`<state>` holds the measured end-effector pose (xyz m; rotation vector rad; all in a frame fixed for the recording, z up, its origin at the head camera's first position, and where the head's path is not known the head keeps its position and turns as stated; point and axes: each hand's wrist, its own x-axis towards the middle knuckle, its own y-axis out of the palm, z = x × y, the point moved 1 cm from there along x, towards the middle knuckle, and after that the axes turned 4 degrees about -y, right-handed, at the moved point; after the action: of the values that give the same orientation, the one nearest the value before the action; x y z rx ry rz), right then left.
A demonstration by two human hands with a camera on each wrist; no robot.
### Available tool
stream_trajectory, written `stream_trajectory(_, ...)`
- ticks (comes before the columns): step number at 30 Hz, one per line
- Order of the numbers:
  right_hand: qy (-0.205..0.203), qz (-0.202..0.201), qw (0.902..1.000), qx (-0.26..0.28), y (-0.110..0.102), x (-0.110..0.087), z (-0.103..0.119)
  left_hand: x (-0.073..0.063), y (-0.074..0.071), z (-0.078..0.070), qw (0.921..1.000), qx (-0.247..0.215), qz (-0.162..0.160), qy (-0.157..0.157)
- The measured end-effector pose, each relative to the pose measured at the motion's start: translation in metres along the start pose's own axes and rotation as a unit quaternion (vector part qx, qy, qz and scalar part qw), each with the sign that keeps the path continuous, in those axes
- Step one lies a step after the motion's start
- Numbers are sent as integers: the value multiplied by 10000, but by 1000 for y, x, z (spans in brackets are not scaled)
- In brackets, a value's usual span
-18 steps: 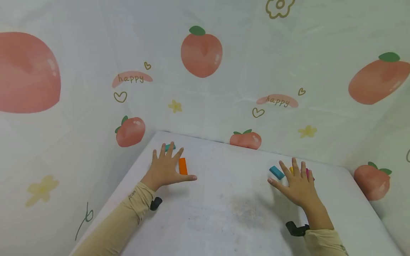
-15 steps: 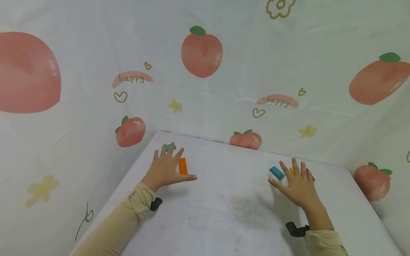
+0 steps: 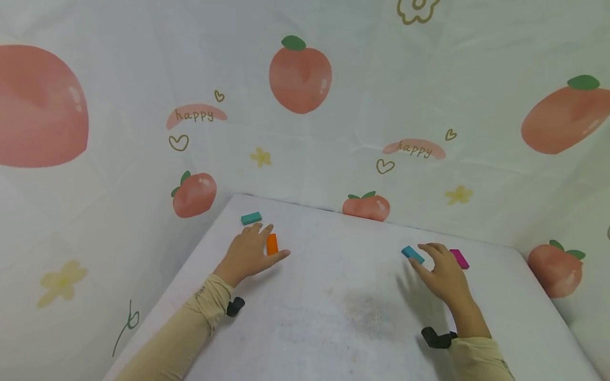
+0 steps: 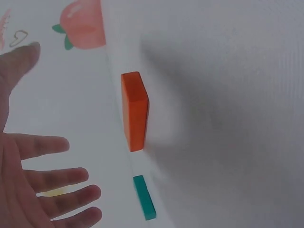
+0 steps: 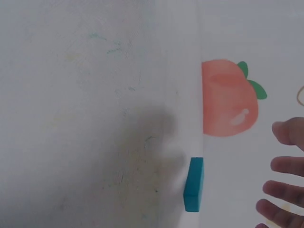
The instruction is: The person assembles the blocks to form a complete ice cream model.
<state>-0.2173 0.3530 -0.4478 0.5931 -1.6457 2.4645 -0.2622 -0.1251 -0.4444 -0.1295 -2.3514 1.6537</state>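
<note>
Just behind an orange block (image 3: pixel 272 244) hovers my left hand (image 3: pixel 248 254), palm down, fingers spread and slightly bent. A teal block (image 3: pixel 251 218) lies beyond its fingertips, near the far left corner. In the left wrist view, thumb and fingers stand apart with nothing between them, and the orange block (image 4: pixel 135 111) is beside them. My right hand (image 3: pixel 443 272) is over the right side, fingers loosely bent, holding nothing. Its thumb is close to a blue block (image 3: pixel 412 254). A magenta block (image 3: pixel 459 259) lies beyond its outer side. The yellow block is hidden behind this hand.
The blocks lie on a white table (image 3: pixel 324 296) with a stained patch (image 3: pixel 369 312) in front. White cloth walls (image 3: pixel 324 148) printed with peaches rise behind and at both sides. A black camera mount sits under each wrist.
Both hands have gone from widely spread fingers to bent ones, drawn back slightly. The teal block shows fully now, while the yellow block has gone out of sight behind the right hand.
</note>
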Motion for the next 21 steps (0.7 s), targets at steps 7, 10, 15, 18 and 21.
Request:
stream_trajectory(7,41,-218,9988,442,9,7,-8,5,9,2,9995,-328,-25,6)
stream_trajectory(10,198,-110,9988,439,13,11,-12,9,14,2,9985,-546,59,-45)
stream_trajectory(15,555,283,9972,421,18,15,-18,16,21,1,9961,-859,182,-83)
stream_trajectory(18,683,516,9956,374,21,16,-22,20,25,1,9949,-959,266,-162)
stream_trajectory(21,777,653,9943,335,22,17,-26,22,28,0,9939,-1019,346,-237)
